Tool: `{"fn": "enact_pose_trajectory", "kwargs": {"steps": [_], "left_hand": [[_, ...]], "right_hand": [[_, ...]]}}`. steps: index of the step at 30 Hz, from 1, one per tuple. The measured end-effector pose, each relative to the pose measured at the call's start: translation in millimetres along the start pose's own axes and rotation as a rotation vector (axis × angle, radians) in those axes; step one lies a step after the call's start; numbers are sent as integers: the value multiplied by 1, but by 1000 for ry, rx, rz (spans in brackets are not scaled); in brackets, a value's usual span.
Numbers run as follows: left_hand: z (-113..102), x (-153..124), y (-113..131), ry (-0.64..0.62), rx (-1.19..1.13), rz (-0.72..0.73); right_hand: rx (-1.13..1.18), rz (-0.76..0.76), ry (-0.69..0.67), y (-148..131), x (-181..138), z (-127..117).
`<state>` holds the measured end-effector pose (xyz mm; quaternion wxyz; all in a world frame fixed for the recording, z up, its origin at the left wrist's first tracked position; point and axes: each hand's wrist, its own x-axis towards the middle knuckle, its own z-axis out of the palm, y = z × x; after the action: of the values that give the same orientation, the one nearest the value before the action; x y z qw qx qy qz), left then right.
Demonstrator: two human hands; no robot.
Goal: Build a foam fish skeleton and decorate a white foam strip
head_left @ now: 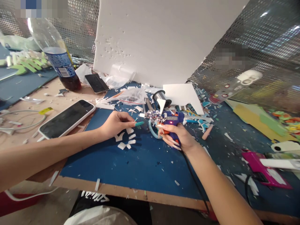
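Glue gun at the ready, white pieces lying loose

The right hand (pixel 186 137) grips a glue gun (pixel 179 117) above the blue mat (pixel 140 172), nozzle toward the left hand (pixel 117 125). That hand's fingertips are pinched together by a teal sliver (pixel 139 123); whether they hold it or it is a nail, I cannot tell. The small white pieces (pixel 122 145) below seem already cut; none is visibly joined, so gluing looks largely left to do. The gun is purple with orange parts, a speckled front and a lit red light. Beyond it sits a wire spool (pixel 159 95) among scraps.
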<state>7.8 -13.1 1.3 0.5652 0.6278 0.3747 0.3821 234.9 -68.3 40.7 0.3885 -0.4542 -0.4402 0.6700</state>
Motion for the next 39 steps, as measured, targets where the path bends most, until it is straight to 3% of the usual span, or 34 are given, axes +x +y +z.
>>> {"fn": "enact_pose_trajectory", "kwargs": {"steps": [10,18,29,39], "left_hand": [[1,0,1,10,39,-18],[0,0,1,49,-9,-7],[1,0,1,2,51,26],[0,1,-1,74,-25,-5]], "right_hand": [[-38,2,-43,-1,-3,3],[-41,1,0,-3,-4,-1],[-50,-22,-24,-2,-2,8],[-62,1,-12,-4,-5,1]]}}
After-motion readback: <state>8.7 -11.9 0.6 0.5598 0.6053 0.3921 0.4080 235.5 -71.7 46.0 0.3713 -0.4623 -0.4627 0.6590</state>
